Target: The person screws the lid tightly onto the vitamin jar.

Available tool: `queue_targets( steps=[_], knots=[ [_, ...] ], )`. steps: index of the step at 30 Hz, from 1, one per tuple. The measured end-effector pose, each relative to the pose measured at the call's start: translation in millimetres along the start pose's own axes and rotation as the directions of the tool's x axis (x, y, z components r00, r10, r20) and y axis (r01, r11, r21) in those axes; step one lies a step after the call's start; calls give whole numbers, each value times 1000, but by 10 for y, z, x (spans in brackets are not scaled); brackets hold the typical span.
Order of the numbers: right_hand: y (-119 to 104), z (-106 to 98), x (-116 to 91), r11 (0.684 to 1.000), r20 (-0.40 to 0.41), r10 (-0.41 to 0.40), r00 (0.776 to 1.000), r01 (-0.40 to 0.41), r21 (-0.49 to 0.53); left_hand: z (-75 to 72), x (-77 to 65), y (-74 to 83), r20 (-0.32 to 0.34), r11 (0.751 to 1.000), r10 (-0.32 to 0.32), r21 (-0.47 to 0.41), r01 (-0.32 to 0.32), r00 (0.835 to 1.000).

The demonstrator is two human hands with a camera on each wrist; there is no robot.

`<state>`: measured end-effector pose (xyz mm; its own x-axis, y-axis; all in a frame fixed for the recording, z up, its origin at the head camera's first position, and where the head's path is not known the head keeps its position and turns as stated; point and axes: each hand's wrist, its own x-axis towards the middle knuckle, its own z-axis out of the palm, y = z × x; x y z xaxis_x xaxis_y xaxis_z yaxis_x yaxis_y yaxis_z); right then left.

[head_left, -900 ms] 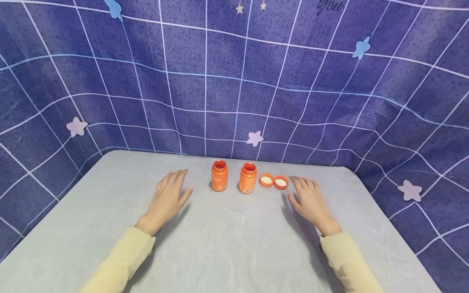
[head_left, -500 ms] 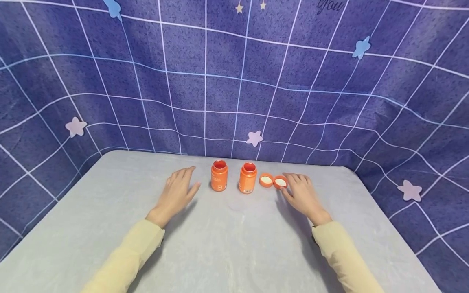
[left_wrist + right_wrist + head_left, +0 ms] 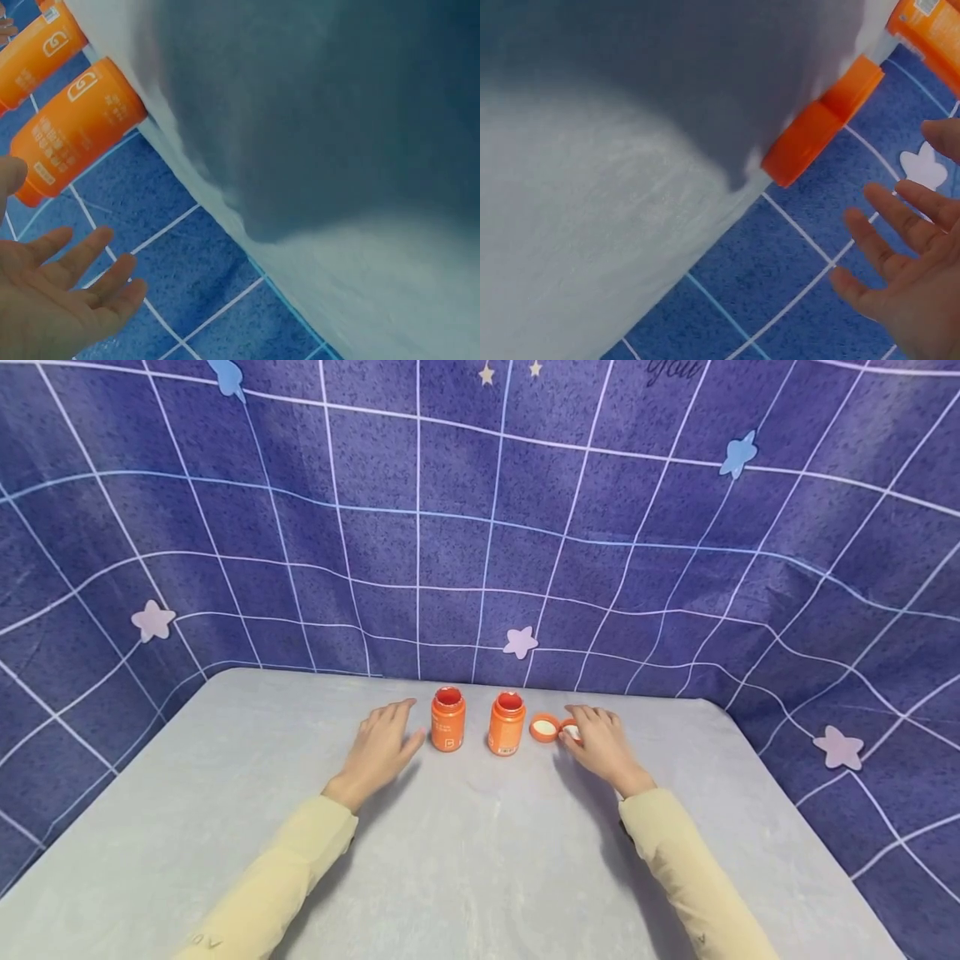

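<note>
Two orange bottles stand upright with their mouths uncovered: the left bottle (image 3: 447, 723) and the right bottle (image 3: 506, 727). Beside them lie two orange caps with pale insides facing up, the left cap (image 3: 543, 728) in full view and the right cap (image 3: 572, 727) partly hidden by my right hand (image 3: 602, 745). That hand hovers with relaxed, spread fingers, and in the right wrist view it is apart from the caps. My left hand (image 3: 378, 750) is just left of the left bottle, fingers extended; the left wrist view shows the thumb close to the bottle's neck.
A grey table (image 3: 465, 860) carries the bottles and caps near its back edge. Behind and at both sides hangs a blue curtain (image 3: 375, 543) with a white grid and star shapes.
My left hand has moved right, close to the left bottle. My right hand has moved left and now partly covers the right cap. Bottles and caps have stayed in place.
</note>
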<state>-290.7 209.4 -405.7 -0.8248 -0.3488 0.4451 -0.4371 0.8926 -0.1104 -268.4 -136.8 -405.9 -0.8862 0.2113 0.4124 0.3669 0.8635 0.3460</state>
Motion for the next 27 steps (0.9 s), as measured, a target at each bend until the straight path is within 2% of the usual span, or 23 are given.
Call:
queue_targets(
  steps=[5,13,27],
  knots=[
    [30,30,58,999,37,27,999,-28,23,72,44,15,21,1000,-8,-12,8,1000],
    [30,109,176,997,164,69,984,-71,6,154,102,45,63,999,-37,-8,38,997],
    [-41,262,299,997,240,76,968,-71,-31,241,215,70,102,998,-47,-42,51,994]
  ],
)
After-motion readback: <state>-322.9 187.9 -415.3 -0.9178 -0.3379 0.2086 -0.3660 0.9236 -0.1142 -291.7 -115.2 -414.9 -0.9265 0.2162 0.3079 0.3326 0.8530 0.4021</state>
